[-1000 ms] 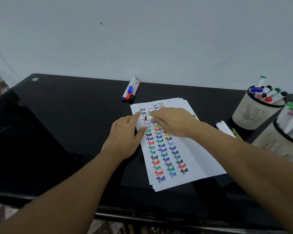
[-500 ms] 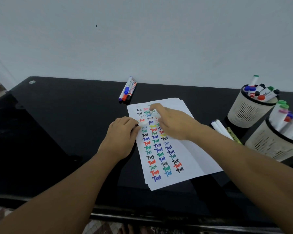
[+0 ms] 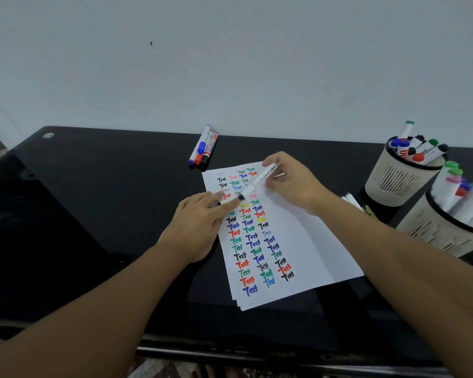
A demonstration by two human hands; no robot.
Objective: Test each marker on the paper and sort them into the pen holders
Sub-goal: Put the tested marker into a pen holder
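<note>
On a glossy black desk [image 3: 93, 214] lies a white sheet of paper [image 3: 306, 241] covered in coloured "Test" words. Over its top, the right hand [image 3: 290, 181] pinches a white marker with a black tip [image 3: 260, 181], tip touching the paper. The left hand [image 3: 200, 227] rests on the sheet's left edge, fingers extended. Two beige mesh pen holders [image 3: 393, 181] full of markers stand at right; three loose markers [image 3: 204, 148] lie near the wall.
</note>
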